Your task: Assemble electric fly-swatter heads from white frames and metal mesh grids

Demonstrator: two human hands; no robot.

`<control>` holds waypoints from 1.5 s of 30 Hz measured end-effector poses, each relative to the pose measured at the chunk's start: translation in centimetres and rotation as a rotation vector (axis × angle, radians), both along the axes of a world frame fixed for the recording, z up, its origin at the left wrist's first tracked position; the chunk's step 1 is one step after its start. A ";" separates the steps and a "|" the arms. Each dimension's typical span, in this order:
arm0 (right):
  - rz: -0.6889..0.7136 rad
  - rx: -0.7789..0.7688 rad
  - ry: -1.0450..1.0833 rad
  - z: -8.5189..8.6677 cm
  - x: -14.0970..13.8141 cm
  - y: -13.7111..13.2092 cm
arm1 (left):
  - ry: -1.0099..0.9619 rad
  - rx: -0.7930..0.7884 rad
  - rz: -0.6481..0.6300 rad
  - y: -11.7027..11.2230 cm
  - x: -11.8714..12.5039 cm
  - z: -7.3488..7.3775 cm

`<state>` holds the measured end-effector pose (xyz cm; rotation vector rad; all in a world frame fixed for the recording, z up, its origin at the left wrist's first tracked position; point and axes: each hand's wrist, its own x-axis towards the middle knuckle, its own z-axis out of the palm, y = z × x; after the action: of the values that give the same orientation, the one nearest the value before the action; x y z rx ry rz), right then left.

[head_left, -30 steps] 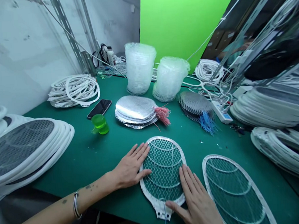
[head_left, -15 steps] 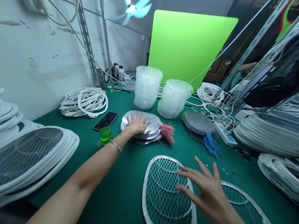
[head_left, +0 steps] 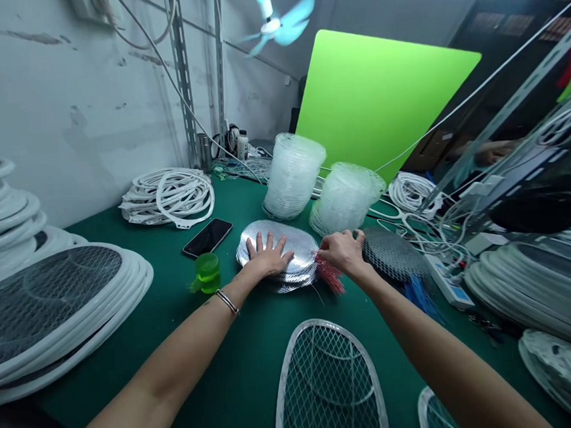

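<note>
Two bare hands are working over a stack of dimpled silver mesh ovals [head_left: 301, 249]: left hand [head_left: 269, 256] lying splayed open on top, right hand [head_left: 342, 252] curling beside pink wires [head_left: 331, 278], its grip unclear.

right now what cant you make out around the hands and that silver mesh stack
From the head view:
The left hand covers the middle of the silver mesh stack, and its layers are too thin to count.
The right hand hides where the pink-red wires meet the stack.
The right forearm hides part of the blue wires.
The bottom edge cuts off the near bug-zapper racket, so its handle is out of frame.
</note>
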<state>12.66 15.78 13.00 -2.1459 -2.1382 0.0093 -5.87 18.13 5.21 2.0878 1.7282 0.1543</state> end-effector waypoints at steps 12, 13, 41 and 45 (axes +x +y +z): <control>-0.136 -0.251 0.765 3.8 1.2 -0.9 | -0.072 0.706 -0.198 -3.8 -0.4 3.6; -0.127 -0.311 0.862 4.2 1.5 -2.0 | -0.070 0.711 -0.185 -4.2 -0.6 3.9; -1.050 -0.139 1.893 -6.5 -5.2 -33.8 | -0.225 0.545 -1.011 -22.8 -3.2 -2.4; -1.048 -0.125 1.854 -6.5 -5.3 -33.6 | -0.255 0.519 -0.992 -22.8 -3.1 -2.4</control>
<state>7.32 -17.85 6.52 -1.5411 0.0161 1.3177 -8.95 -4.68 2.78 2.8719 0.3868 0.5657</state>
